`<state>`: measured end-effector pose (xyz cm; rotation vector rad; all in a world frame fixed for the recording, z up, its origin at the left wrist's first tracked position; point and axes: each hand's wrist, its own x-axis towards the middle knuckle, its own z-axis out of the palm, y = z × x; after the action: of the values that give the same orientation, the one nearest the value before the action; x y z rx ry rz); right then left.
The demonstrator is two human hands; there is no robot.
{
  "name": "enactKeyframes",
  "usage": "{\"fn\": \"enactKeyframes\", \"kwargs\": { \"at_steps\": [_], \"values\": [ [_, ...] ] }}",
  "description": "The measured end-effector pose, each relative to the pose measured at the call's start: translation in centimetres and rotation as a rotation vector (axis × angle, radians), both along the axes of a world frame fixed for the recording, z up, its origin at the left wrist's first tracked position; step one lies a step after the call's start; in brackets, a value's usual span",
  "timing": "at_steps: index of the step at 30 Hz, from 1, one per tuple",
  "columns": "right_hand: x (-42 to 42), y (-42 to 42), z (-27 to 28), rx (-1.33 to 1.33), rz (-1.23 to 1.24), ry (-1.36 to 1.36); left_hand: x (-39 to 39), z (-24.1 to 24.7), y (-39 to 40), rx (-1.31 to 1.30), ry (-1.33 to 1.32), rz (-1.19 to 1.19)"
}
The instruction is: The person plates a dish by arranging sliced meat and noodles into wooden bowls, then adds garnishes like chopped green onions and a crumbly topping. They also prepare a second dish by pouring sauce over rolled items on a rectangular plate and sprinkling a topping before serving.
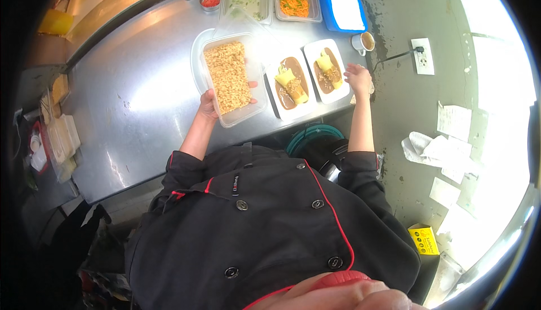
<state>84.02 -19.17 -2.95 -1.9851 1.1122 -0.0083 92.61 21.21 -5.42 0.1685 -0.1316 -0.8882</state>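
My left hand grips the near left side of a clear plastic container; its fingers show through beneath. Chopped nuts or similar golden crumbs fill much of it. To its right, two white oblong dishes lie side by side. Each holds a yellow rolled wrap in brown sauce, with crumbs scattered over its middle. My right hand is at the right rim of the farther-right dish, fingers partly bent. Whether it pinches anything is too small to tell.
Along the back stand a tub of shredded carrot, a tub of green herbs, a blue-rimmed tub and a small metal bowl. A white cup sits near the wall socket. A teal-rimmed bin is below the counter edge.
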Motion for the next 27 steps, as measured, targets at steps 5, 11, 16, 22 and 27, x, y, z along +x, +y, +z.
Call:
{"fn": "enactKeyframes", "kwargs": {
  "at_steps": [5, 11, 16, 22, 27],
  "values": [
    [-1.5, -0.5, -0.8, -0.545, 0.371, 0.092, -0.3, 0.9, -0.5, -0.025, -0.017, -0.081],
    [-4.9, 5.6, 0.8, -0.201, 0.329, -0.256, -1.5, 0.8, -2.8, -0.091, -0.078, -0.286],
    [-8.7, 17.3, 6.2, 0.465, 0.119, -0.821, -4.5, 0.6, -6.2, -0.216, -0.056, -0.683],
    [-15.3, 24.4, 14.0, -0.638, 0.172, -0.418, -10.2, 4.7, -8.3, -0.327, 0.096, -0.645],
    [-19.6, 29.5, 17.1, -0.764, 0.390, -0.043, -13.8, 3.9, -9.4, -0.176, 0.027, -0.836]
  ]
}}
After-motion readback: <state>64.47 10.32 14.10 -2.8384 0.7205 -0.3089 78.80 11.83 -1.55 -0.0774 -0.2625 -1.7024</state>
